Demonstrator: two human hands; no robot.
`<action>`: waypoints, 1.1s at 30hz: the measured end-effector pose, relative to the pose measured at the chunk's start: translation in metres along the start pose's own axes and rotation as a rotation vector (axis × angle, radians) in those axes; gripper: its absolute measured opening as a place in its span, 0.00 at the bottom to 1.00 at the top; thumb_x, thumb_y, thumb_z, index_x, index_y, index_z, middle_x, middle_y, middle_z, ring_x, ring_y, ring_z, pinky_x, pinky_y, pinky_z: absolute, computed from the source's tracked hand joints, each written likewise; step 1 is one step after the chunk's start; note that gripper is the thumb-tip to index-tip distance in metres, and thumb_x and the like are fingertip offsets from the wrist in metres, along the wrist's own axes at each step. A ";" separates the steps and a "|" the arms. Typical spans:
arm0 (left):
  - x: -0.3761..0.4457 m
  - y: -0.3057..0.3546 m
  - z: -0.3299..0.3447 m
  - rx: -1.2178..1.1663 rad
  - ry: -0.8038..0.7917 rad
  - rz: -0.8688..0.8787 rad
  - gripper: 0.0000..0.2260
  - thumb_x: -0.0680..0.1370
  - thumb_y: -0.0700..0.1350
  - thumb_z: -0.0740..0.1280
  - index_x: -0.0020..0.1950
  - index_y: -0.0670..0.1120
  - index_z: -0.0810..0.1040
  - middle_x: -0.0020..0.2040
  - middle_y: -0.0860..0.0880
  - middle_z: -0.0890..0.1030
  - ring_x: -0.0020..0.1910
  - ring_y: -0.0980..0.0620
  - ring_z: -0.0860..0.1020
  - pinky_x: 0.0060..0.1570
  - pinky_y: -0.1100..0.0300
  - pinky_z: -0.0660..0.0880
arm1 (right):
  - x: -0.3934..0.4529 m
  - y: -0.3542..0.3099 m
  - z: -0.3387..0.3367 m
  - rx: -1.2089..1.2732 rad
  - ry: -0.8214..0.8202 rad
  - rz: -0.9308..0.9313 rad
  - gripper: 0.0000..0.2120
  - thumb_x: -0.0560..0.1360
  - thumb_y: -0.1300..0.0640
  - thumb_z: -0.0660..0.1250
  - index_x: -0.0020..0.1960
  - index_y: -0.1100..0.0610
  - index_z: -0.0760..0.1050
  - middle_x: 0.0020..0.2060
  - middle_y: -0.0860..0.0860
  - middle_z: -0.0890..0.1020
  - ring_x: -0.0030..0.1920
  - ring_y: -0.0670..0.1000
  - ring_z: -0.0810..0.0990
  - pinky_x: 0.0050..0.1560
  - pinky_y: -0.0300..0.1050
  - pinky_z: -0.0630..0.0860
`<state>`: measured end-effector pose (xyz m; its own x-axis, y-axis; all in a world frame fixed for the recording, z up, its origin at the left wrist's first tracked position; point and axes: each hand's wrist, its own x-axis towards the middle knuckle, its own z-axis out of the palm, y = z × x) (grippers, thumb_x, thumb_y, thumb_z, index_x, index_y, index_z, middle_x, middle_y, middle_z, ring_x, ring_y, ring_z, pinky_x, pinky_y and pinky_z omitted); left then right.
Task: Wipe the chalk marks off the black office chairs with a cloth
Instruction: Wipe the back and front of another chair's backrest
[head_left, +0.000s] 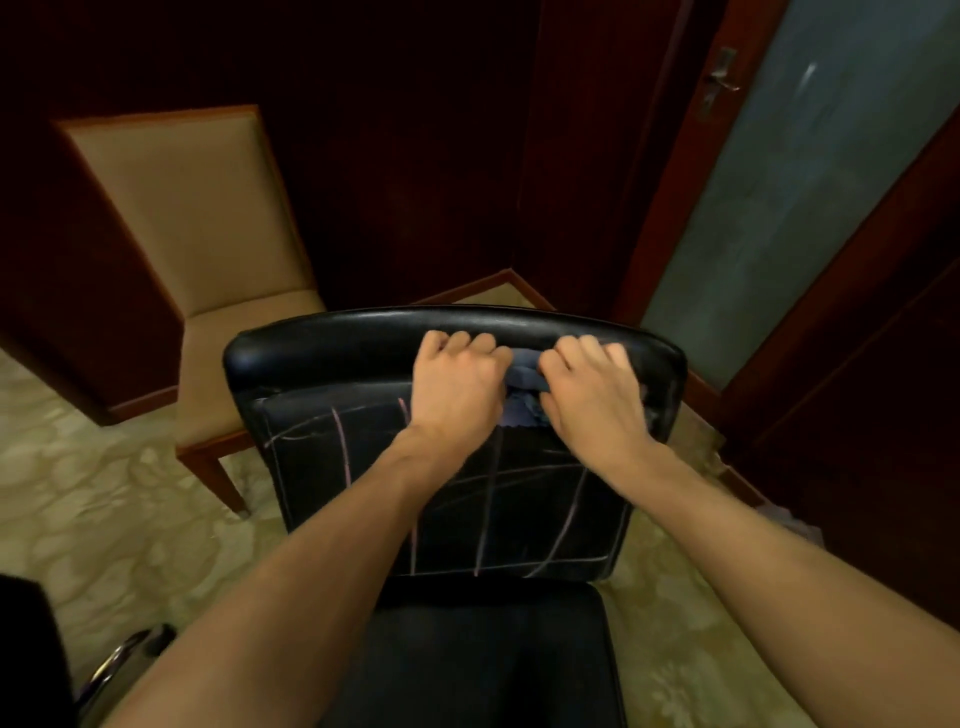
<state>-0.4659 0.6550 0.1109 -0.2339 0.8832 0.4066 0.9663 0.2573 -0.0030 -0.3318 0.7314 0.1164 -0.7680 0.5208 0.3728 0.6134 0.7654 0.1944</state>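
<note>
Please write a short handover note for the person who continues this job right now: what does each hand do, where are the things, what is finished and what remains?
Left hand: fingers curled, gripping one end of the cloth.
Right hand: gripping the other end.
The dark cloth is bunched between both hands against the top of the black office chair backrest.
Done: nothing clearly; the padded top edge shows no marks.
Left: the pinkish chalk marks cross the whole backrest panel below the hands. The seat is too dark to judge.

Both forearms are bare to the frame edge, the left hand (457, 384) and right hand (592, 395) ungloved.
</note>
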 end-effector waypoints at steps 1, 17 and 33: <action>-0.006 -0.019 -0.002 0.016 0.019 -0.029 0.04 0.75 0.47 0.69 0.48 0.49 0.82 0.45 0.50 0.82 0.47 0.47 0.79 0.53 0.52 0.69 | 0.011 -0.018 0.000 0.016 -0.002 -0.029 0.12 0.65 0.59 0.76 0.45 0.59 0.78 0.41 0.55 0.78 0.43 0.59 0.78 0.42 0.51 0.71; -0.093 -0.184 -0.021 0.123 -0.146 -0.408 0.05 0.72 0.43 0.71 0.47 0.47 0.83 0.45 0.46 0.82 0.50 0.42 0.77 0.49 0.51 0.65 | 0.078 -0.210 0.000 0.117 -0.119 -0.272 0.12 0.78 0.57 0.65 0.61 0.56 0.74 0.55 0.52 0.79 0.57 0.55 0.76 0.57 0.49 0.70; -0.012 0.019 0.006 -0.062 -0.027 -0.213 0.06 0.75 0.40 0.69 0.50 0.43 0.83 0.47 0.45 0.82 0.47 0.46 0.78 0.45 0.55 0.73 | -0.005 -0.002 0.006 0.046 -0.107 -0.079 0.17 0.70 0.54 0.76 0.55 0.59 0.78 0.46 0.53 0.81 0.49 0.54 0.78 0.51 0.48 0.73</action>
<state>-0.4454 0.6518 0.1007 -0.4350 0.8220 0.3675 0.8995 0.4150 0.1364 -0.3305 0.7293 0.1085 -0.8304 0.4936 0.2583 0.5429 0.8210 0.1766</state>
